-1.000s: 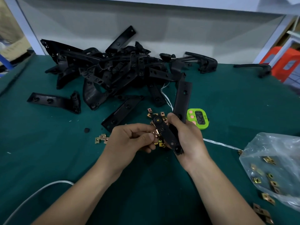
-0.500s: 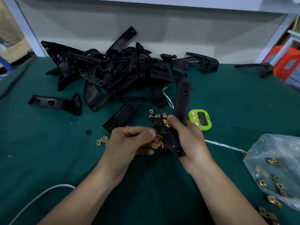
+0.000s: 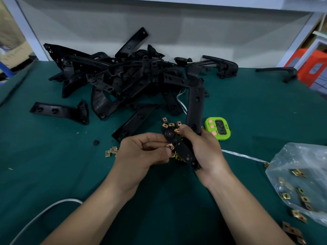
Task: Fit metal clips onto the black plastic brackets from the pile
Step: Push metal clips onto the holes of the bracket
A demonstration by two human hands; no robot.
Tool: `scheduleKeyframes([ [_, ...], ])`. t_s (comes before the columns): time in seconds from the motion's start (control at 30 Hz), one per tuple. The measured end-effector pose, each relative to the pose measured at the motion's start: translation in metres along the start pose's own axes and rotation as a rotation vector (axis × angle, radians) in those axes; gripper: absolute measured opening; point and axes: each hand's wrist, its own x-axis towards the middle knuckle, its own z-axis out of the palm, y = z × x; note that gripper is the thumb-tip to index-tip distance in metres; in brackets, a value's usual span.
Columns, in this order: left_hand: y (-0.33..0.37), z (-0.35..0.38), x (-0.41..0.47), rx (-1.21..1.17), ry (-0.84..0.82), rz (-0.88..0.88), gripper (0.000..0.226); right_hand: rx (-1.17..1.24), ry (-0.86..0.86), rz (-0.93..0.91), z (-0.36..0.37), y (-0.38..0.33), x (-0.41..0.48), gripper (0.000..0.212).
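Both hands meet above the worktop (image 3: 53, 174): the right hand (image 3: 203, 152) grips a black bracket (image 3: 185, 154), and the left hand (image 3: 141, 154) pinches a metal clip (image 3: 170, 146) against the bracket's edge. Just beyond them lie loose clips (image 3: 171, 124), the bracket pile (image 3: 123, 80) farther beyond, and a clip bag (image 3: 300, 174) right of the right hand.

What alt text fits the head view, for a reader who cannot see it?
Above a green table, the right hand holds a black plastic bracket while the left hand pinches a metal clip against its edge. Behind lie a pile of brackets and a green timer; a clear bag of clips lies at right.
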Motion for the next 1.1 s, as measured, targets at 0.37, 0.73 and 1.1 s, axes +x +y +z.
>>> scheduleKeyframes([
  [0.37,0.002,-0.002,-0.003,-0.031,0.027,-0.075,0.032,-0.254,0.011,-0.305,0.001,0.010,0.003,0.022],
  [0.73,-0.001,0.008,-0.007,0.153,0.053,0.071,0.039,-0.427,-0.027,-0.449,-0.002,0.019,0.008,0.017],
  [1.1,-0.018,0.009,-0.009,1.306,-0.052,0.465,0.052,0.530,0.083,0.094,-0.026,-0.010,0.014,0.023],
])
